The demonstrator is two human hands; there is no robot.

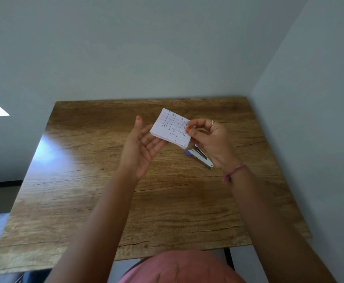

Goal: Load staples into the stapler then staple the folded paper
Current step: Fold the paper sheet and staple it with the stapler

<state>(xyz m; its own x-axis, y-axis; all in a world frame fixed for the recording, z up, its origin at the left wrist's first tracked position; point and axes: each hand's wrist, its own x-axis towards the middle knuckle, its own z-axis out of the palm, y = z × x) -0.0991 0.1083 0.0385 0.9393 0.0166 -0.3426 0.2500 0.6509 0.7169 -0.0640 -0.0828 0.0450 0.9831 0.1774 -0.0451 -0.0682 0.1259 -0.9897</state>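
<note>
Right hand (210, 139) pinching folded lined white paper with handwriting (172, 128); left hand (141, 147) spread, palm up, fingers under paper's left edge.
Paper raised above wood-grain table (85, 180). Silver metal stapler with purple base (200, 157) flat on table beneath right hand.

head cam: single wide-angle view | worn on person's head, faces forward and down | wooden table (85, 201) fills mid-frame, near | wall corner behind it, upper right | forearms enter from bottom edge | no second view, no overlap
</note>
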